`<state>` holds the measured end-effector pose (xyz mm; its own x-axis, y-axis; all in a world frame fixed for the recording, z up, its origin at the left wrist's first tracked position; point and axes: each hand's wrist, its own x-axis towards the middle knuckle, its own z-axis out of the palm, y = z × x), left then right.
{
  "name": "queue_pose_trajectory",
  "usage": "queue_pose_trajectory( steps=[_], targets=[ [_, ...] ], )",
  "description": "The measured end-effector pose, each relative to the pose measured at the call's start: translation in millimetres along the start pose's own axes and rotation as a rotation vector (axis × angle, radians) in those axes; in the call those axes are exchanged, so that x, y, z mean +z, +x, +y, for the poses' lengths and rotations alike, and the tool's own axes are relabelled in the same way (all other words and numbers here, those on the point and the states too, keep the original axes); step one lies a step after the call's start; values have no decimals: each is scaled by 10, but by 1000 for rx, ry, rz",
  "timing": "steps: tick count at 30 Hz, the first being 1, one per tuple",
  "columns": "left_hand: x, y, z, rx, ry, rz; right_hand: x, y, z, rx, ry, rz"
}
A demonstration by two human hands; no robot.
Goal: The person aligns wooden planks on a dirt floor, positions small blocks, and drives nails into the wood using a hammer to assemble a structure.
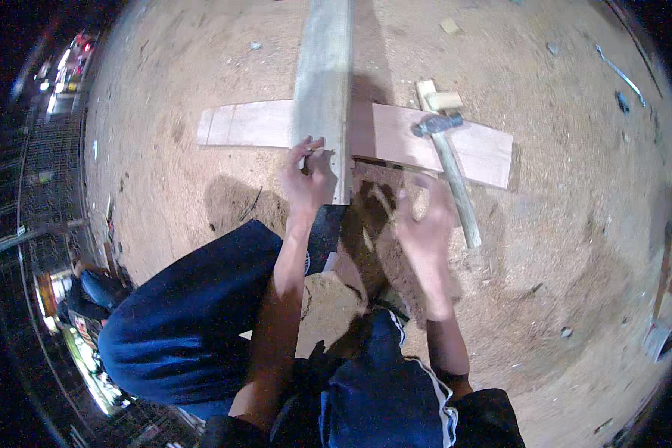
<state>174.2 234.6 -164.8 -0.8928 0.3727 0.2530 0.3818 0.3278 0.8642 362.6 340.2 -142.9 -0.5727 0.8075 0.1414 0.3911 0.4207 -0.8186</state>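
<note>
A long pale wooden board (324, 82) runs away from me, crossing over a shorter plank (246, 125) that lies crosswise on the ground. On the near end of the long board rests my left hand (306, 175), its fingers curled together; whatever they may pinch is too small to make out. My right hand (427, 220), smeared by motion, hovers to the right of the board's end with thumb and fingers apart and nothing visible between them. Just beyond it lies a hammer (451, 175), its head over the plank's right part and its wooden handle pointing back toward me.
Small wood offcuts (445, 101) lie by the hammer head. A thin metal tool (621, 76) is on the sandy ground at far right. My bent knee (194, 299), in dark blue trousers, takes up the near left. Metal mesh (48, 160) stands along the left edge.
</note>
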Motion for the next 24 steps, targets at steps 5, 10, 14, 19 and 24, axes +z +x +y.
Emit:
queue_pose_trajectory(
  steps=[5,10,14,19,24],
  targets=[
    [-273,7,-245,144,90,20,-221,2,199,-41,-505,-16],
    [-333,36,-297,227,196,35,-188,234,502,156,-409,-220],
    [-322,20,-229,142,182,19,-268,344,452,41,-492,-309],
    [-300,41,-209,144,173,8,-318,461,569,-96,-436,-339],
    [-275,55,-263,165,207,25,-411,738,-83,-174,-39,-480]
  ],
)
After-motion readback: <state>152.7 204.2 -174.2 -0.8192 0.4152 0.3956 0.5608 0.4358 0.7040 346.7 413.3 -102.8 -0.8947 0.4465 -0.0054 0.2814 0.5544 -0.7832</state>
